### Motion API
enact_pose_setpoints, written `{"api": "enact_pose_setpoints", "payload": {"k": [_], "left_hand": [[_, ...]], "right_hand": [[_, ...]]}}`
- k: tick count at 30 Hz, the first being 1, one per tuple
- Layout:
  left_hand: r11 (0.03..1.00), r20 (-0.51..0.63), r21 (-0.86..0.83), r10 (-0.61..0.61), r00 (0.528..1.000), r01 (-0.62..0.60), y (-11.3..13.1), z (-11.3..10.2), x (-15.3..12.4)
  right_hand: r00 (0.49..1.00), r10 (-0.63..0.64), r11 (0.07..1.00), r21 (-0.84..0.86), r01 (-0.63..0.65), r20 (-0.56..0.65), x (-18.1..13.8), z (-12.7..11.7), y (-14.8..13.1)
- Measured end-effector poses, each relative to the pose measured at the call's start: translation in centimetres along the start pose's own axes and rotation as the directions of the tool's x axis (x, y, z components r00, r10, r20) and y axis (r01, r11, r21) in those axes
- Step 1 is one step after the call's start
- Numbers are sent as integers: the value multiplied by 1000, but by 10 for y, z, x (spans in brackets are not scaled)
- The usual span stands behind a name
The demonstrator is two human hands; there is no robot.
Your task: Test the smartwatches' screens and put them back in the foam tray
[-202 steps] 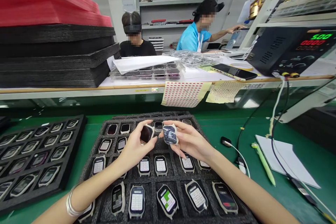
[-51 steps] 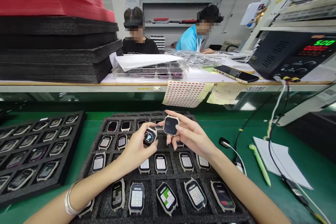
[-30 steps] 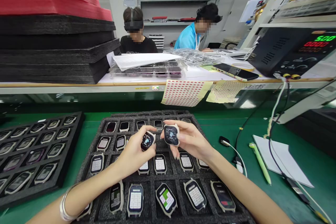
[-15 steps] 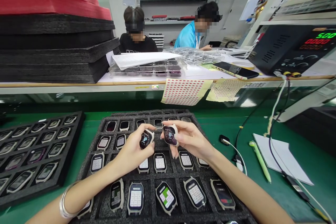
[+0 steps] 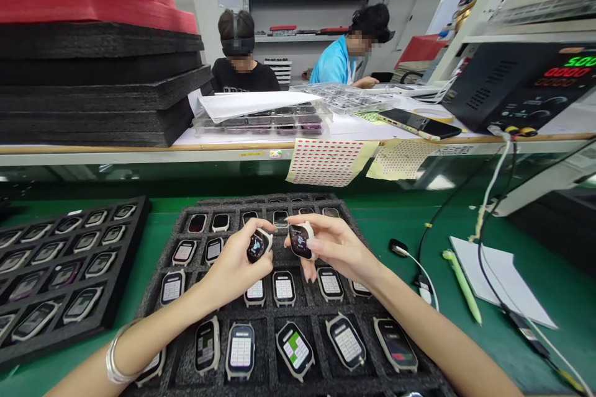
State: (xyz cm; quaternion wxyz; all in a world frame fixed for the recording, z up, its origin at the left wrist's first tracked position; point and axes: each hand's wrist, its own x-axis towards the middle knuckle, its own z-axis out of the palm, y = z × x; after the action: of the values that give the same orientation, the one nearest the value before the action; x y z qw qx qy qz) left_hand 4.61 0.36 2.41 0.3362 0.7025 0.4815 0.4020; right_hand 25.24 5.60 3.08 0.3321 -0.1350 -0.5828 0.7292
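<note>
Both our forearms reach forward and converge; our left hand (image 5: 233, 270) and right hand (image 5: 344, 251) hover side by side, just apart, fingers and thumbs pinched closed, palms turned inward.

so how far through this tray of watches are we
Probably past halfway. Looks done: the near rows of the foam tray hold mostly lit-screen watches, and the left tray shows only filled slots. In hand: the left hand pinches one watch in its fingers, the right hand another watch, both screens lit. Left: the dark-screened watches in the farthest rows.
</note>
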Motion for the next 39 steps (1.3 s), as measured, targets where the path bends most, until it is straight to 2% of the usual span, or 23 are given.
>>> {"api": "enact_pose_setpoints", "payload": {"k": [22,24,27,30,34,36,39], "left_hand": [[998,-46,-51,-37,998,34,1,4,-1],[997,-41,-61,-54,998,52,2,3,-2],[979,-5,-161,-124,992,121,2,4,-1],[920,53,-344,-182,982,189,1,5,2],[736,69,-645,-212,975,205,2,4,7],[654,83,-725,-229,970,217,2,4,8],[609,135,-758,-204,970,233,1,3,7]], "right_hand": [[999,-10,1000,-10,10,-33,-4,3,1],[1000,-2,1000,-11,2,-22,-4,4,1],[999,5,1000,1,-5,-33,-4,5,0],[997,26,999,33,-24,-66,-2,6,-1],[994,36,998,45,-32,-105,1,6,1],[989,21,1000,25,-18,-145,1,4,2],[977,5,1000,-15,-8,-212,1,3,4]]}}
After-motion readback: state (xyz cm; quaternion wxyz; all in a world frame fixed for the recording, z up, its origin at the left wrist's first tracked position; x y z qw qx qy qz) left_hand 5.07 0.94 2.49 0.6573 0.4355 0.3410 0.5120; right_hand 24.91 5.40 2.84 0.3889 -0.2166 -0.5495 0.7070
